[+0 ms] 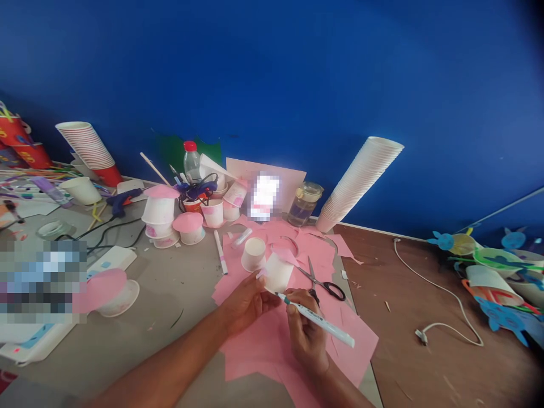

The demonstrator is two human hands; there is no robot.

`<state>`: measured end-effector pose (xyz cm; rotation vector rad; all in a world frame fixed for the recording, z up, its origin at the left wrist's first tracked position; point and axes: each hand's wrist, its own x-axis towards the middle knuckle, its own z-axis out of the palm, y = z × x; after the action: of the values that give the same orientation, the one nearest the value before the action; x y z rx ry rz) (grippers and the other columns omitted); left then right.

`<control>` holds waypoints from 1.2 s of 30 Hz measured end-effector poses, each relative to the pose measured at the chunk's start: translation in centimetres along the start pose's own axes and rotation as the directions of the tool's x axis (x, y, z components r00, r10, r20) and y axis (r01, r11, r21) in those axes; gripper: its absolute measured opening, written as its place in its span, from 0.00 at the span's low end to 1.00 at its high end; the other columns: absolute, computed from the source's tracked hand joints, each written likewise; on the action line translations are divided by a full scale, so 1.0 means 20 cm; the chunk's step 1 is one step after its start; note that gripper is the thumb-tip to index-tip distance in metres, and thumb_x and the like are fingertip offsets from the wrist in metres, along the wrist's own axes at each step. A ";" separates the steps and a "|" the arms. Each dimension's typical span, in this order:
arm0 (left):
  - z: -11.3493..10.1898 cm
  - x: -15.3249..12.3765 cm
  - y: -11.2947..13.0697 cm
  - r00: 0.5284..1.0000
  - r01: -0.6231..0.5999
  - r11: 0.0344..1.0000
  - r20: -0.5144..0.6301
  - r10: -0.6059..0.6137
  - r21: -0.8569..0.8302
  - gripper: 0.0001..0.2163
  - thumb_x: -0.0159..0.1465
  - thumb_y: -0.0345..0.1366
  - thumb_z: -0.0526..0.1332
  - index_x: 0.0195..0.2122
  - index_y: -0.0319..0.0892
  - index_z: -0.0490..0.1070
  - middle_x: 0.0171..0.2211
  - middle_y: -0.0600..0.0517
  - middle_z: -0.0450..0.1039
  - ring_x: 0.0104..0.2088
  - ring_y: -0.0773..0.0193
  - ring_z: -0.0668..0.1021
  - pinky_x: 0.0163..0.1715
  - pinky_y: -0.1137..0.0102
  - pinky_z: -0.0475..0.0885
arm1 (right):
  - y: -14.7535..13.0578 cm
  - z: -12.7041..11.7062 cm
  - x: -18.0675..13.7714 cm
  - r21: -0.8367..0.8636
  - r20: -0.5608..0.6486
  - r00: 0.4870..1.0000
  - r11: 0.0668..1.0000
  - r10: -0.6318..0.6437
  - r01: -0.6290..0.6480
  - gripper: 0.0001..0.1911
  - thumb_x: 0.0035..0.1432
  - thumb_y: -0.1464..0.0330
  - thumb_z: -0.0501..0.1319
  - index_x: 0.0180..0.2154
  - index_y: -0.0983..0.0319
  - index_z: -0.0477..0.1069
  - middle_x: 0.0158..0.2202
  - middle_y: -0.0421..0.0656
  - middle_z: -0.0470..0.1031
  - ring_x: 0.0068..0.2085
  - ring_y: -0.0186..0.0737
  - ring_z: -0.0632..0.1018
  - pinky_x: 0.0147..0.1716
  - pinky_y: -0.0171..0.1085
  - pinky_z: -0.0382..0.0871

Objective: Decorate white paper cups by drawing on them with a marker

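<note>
My left hand (pixel 244 303) grips a small white paper cup (pixel 278 273) turned on its side above pink paper sheets (pixel 272 345). In my right hand (pixel 304 328) is a white marker pen (pixel 318 321), held like a pencil with its tip touching the cup's side. A second white cup (pixel 254 254) stands upside down just behind. Black-handled scissors (pixel 325 283) lie on the pink paper to the right of the hands. Another marker (pixel 220 252) lies to the left of the paper.
A leaning stack of white cups (pixel 359 181) rests against the blue wall, another stack (pixel 87 147) stands far left. Pink-topped cups (pixel 159 212), a plastic bottle (pixel 192 161), a glass jar (pixel 304 204), a glue gun (pixel 121 201) and a white cable (pixel 442 300) lie around.
</note>
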<state>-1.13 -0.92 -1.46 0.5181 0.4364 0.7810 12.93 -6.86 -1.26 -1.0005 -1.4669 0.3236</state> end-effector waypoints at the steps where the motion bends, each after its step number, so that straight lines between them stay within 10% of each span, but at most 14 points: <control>1: 0.00 0.00 0.00 1.000 -0.002 1.000 0.001 0.002 -0.002 0.12 0.62 0.42 0.64 0.42 0.41 0.74 0.38 0.48 0.77 0.37 0.62 0.78 0.44 0.63 0.71 | 0.00 0.00 0.00 -0.011 -0.008 1.000 1.000 -0.001 0.001 0.10 0.65 0.75 0.52 0.43 0.57 0.67 0.33 0.42 0.72 0.37 0.39 0.75 0.36 0.39 0.72; 36: 0.02 -0.01 0.02 0.999 0.031 1.000 0.008 -0.031 0.001 0.16 0.61 0.45 0.65 0.45 0.39 0.74 0.41 0.45 0.78 0.43 0.57 0.79 0.49 0.61 0.70 | -0.02 -0.01 0.01 0.076 -0.108 0.988 0.992 0.113 -0.105 0.08 0.66 0.70 0.53 0.41 0.57 0.69 0.31 0.41 0.71 0.33 0.37 0.73 0.31 0.36 0.69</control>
<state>-1.19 -0.89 -0.90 0.5137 0.4368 0.7484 12.95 -7.03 -0.85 -1.0280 -1.2936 0.3891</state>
